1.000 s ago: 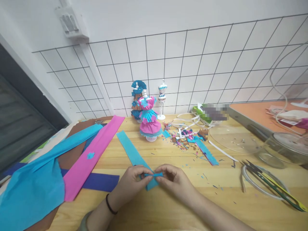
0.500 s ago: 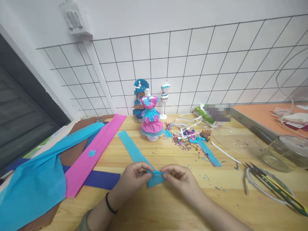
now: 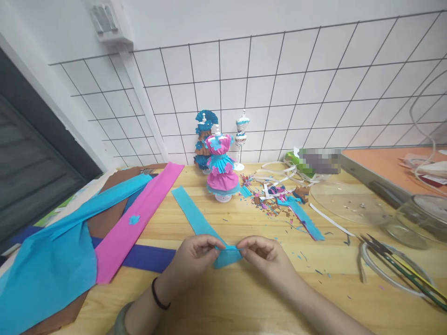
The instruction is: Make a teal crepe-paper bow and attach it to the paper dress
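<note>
Head view: a pale wooden worktop (image 3: 244, 300) runs up to a white wall (image 3: 279, 18), with two bare hands at its near middle.
Left hand (image 3: 200, 253): thumb and fingers pinch the folded edge of a blue strip (image 3: 192, 211); a dark band (image 3: 159, 295) circles the wrist.
Right hand (image 3: 260, 256): pinches the same fold, just right of the left hand.
Blue strip: slants over the worktop from the far side to the hands, its near end folded between them.
Wall: black grid lines (image 3: 220, 84) cross it; a white box (image 3: 109, 21) sits high on the left, with pale trunking (image 3: 143, 102) running down from it.
Far left: a dark slatted panel (image 3: 35, 149).
Worktop, left: blue sheet (image 3: 52, 274), brown paper (image 3: 108, 211), dark blue strip (image 3: 150, 258) and pink strip (image 3: 153, 195) overlap; a blue flower cutout (image 3: 134, 219) lies on the pink.
Worktop, far middle: three small dress forms (image 3: 222, 179) stand upright, one in pink and blue.
Worktop, right: coloured scraps (image 3: 272, 197), a green packet (image 3: 293, 160) partly pixelated, and scissors (image 3: 387, 257) across a white loop (image 3: 377, 277).
Far right: an orange surface (image 3: 377, 163).
</note>
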Demonstrator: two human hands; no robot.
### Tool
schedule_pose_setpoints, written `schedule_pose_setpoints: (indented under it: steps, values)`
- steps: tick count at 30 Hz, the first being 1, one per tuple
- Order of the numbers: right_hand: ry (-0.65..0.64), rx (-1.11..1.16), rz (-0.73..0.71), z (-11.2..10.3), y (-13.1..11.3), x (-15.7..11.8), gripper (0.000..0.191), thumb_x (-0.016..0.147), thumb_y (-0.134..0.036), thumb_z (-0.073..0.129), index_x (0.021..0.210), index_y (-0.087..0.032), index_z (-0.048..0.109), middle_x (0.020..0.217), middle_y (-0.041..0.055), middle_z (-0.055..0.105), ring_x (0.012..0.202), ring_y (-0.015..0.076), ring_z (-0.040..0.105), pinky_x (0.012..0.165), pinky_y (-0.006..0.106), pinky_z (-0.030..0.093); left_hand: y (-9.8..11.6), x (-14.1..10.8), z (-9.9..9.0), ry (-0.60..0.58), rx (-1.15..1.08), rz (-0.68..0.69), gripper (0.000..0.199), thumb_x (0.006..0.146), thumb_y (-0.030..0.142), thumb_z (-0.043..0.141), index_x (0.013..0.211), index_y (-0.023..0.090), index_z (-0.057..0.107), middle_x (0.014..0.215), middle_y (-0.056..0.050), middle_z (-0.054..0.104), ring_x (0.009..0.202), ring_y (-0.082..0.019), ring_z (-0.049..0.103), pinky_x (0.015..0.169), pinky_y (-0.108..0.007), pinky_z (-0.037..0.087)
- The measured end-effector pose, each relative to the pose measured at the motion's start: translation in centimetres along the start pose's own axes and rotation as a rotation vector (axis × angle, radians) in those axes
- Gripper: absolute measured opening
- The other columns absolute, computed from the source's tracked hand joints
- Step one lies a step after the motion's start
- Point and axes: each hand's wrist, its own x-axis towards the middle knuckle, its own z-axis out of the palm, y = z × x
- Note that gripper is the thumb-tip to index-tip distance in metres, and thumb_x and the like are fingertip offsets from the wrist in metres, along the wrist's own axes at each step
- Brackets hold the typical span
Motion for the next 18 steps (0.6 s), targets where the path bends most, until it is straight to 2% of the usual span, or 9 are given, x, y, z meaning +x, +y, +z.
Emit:
schedule_pose_setpoints:
  steps: [8,11,15,18]
  values:
    - [-0.038,-0.019,-0.031,-0.37,0.29,0.05,0.020,0.073,-0.036,0.059,0.077,-0.017,0.067,0.077,0.0056,0.069,0.073,0.0171,0.062,0.068,0.028,0.047,0.03,-0.17,-0.45,-0.073,0.054,-0.005,0.021,0.071,0.028,0.058,0.083,0.012,0.065,0.070,-0.004,0.064,0.061,-0.012,0.055,0.057,-0.023,0.043]
    - [-0.069,-0.043,-0.047,-0.47,-0.08,-0.09,0.020,0.075,-0.034,0.057,0.078,-0.016,0.067,0.080,0.0061,0.068,0.077,0.0175,0.061,0.071,0.028,0.046,-0.20,-0.09,-0.36,-0.071,0.108,0.011,0.020,0.075,0.029,0.056,0.079,0.012,0.065,0.072,-0.005,0.066,0.066,-0.013,0.057,0.061,-0.023,0.045]
    - [-0.104,-0.036,-0.045,-0.24,-0.32,-0.14,0.021,0.078,-0.035,0.055,0.080,-0.016,0.064,0.080,0.0052,0.066,0.078,0.0162,0.058,0.072,0.027,0.044,-0.31,0.01,-0.04,-0.029,0.272,0.096,0.016,0.076,0.025,0.056,0.073,0.013,0.066,0.072,-0.005,0.067,0.069,-0.015,0.060,0.067,-0.025,0.046]
    - [-0.094,0.013,-0.034,0.18,0.32,0.09,0.021,0.078,-0.036,0.058,0.078,-0.016,0.061,0.076,0.0038,0.063,0.072,0.0141,0.056,0.067,0.026,0.044,-0.12,-0.08,0.13,-0.027,0.384,0.188,0.014,0.076,0.021,0.056,0.073,0.015,0.067,0.073,-0.004,0.068,0.070,-0.014,0.061,0.069,-0.025,0.045]
